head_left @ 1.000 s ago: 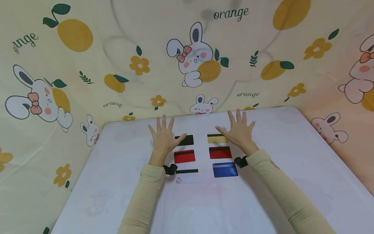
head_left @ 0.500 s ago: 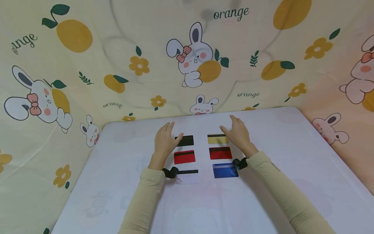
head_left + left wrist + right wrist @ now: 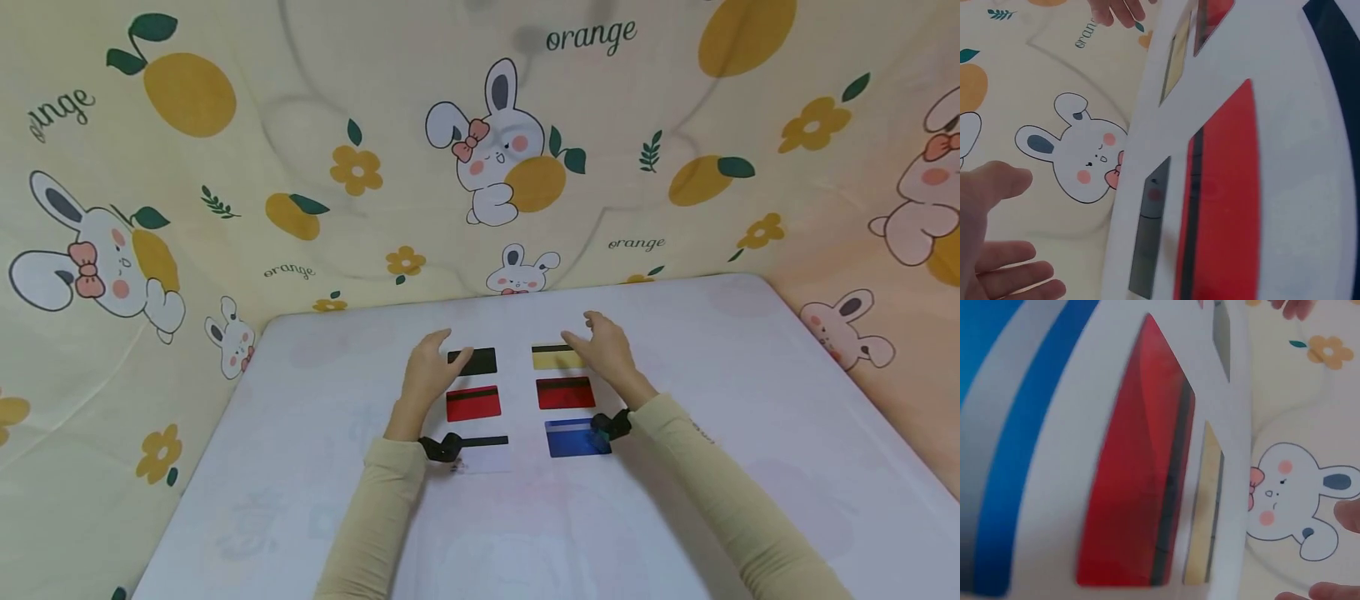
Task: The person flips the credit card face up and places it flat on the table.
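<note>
In the head view my left hand (image 3: 430, 372) hovers at the left of a black card (image 3: 482, 362), its thumb over that card's edge. It holds nothing, and its fingers are loosely bent. My right hand (image 3: 611, 352) is likewise loosely bent and holds nothing, beside a gold card (image 3: 551, 359). Below these lie a red card (image 3: 472, 405) on the left and another red card (image 3: 564, 395) on the right. Nearest me are a white card with a black stripe (image 3: 486, 442), partly covered by the left wrist camera, and a blue card (image 3: 564, 446), partly behind the right one.
The cards lie flat in two columns on a white table (image 3: 300, 467). Behind and beside the table hangs a cream cloth (image 3: 435, 50) printed with rabbits and oranges. Black wrist cameras sit low above the nearest cards.
Both hands went from widely spread fingers to loosely bent ones and drew slightly back toward me. The cards have stayed where they were.
</note>
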`<state>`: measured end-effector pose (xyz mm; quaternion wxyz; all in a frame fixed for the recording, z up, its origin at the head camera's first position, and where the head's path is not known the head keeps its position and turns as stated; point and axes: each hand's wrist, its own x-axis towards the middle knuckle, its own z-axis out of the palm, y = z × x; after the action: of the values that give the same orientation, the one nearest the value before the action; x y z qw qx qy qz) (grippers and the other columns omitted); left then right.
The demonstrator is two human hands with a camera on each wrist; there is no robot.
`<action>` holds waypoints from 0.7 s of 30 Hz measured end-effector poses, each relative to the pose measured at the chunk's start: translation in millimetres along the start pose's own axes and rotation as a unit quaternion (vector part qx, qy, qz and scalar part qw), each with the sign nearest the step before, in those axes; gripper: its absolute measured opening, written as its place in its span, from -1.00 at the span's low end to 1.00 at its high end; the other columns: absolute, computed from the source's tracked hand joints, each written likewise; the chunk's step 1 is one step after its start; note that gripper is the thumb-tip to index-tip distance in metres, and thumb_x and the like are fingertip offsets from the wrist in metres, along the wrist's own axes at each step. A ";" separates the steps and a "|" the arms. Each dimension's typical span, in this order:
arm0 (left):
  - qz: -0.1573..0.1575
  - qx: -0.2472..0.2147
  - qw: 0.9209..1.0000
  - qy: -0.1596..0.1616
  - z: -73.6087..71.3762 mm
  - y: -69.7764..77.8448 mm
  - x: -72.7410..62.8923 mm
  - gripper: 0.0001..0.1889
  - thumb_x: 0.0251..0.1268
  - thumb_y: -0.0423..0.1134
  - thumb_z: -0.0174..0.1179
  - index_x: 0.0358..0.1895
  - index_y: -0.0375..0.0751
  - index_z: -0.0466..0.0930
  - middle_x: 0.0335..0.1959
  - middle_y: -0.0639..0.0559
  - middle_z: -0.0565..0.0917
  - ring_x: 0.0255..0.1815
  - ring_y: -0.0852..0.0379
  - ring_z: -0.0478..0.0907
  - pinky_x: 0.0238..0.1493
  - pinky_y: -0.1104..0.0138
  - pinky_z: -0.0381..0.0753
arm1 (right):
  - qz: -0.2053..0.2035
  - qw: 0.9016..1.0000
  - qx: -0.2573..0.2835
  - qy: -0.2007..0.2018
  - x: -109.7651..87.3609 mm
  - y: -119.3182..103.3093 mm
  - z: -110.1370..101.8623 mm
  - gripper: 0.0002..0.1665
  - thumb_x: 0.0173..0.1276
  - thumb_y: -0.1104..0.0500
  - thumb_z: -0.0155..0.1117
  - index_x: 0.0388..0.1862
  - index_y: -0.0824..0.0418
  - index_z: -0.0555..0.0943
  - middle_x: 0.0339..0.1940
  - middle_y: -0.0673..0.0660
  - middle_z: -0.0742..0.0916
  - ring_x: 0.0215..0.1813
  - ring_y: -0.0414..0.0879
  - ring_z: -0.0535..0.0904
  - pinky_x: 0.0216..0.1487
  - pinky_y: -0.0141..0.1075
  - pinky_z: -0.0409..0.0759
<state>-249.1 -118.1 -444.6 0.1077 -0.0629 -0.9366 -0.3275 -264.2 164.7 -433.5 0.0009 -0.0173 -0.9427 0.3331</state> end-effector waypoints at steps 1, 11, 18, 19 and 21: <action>-0.008 -0.008 1.000 -0.007 1.4 -0.5 -0.3 -0.39 0.25 0.02 0.22 0.23 -0.37 0.48 0.25 -0.26 0.55 0.32 -0.17 0.47 0.34 0.05 0.44 | 0.004 1.000 0.002 -0.004 -0.2 0.2 1.9 -0.21 0.39 -0.05 0.14 0.40 0.43 0.24 0.32 0.46 0.49 0.32 0.32 0.43 0.34 0.10 0.42; -0.042 -0.034 0.998 -0.037 16.8 -5.4 -2.5 -0.38 0.25 -0.03 0.24 0.25 -0.40 0.44 0.26 -0.28 0.53 0.34 -0.18 0.45 0.36 0.05 0.42 | 0.011 1.000 0.010 -0.021 -3.2 -0.1 16.5 -0.24 0.39 -0.05 0.16 0.36 0.44 0.30 0.31 0.45 0.50 0.32 0.31 0.44 0.34 0.09 0.42; -0.053 -0.040 0.997 -0.029 25.7 -4.7 -1.8 -0.40 0.22 -0.06 0.26 0.22 -0.42 0.47 0.23 -0.30 0.56 0.30 -0.21 0.47 0.33 0.04 0.45 | 0.024 0.999 0.024 -0.021 -5.0 -2.1 24.9 -0.24 0.34 -0.03 0.22 0.34 0.44 0.33 0.30 0.43 0.52 0.30 0.29 0.45 0.33 0.07 0.44; -0.053 -0.040 0.997 -0.028 26.7 -4.8 -1.4 -0.40 0.22 -0.06 0.26 0.22 -0.42 0.47 0.22 -0.31 0.56 0.30 -0.21 0.48 0.32 0.03 0.45 | 0.023 0.999 0.025 -0.020 -5.3 -2.5 25.9 -0.24 0.34 -0.03 0.22 0.33 0.44 0.34 0.30 0.43 0.53 0.30 0.29 0.46 0.32 0.07 0.45; -0.058 -0.043 0.997 -0.028 28.4 -5.5 -0.5 -0.40 0.22 -0.06 0.25 0.22 -0.42 0.47 0.23 -0.31 0.56 0.30 -0.21 0.48 0.32 0.03 0.45 | 0.020 0.999 0.031 -0.014 -6.0 -4.5 27.7 -0.26 0.33 -0.01 0.24 0.32 0.44 0.36 0.28 0.43 0.54 0.29 0.29 0.47 0.32 0.07 0.45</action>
<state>-254.2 -104.5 -469.6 0.0590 -0.0222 -0.9266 -0.3708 -258.7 143.5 -452.2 -0.0186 -0.0315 -0.9312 0.3627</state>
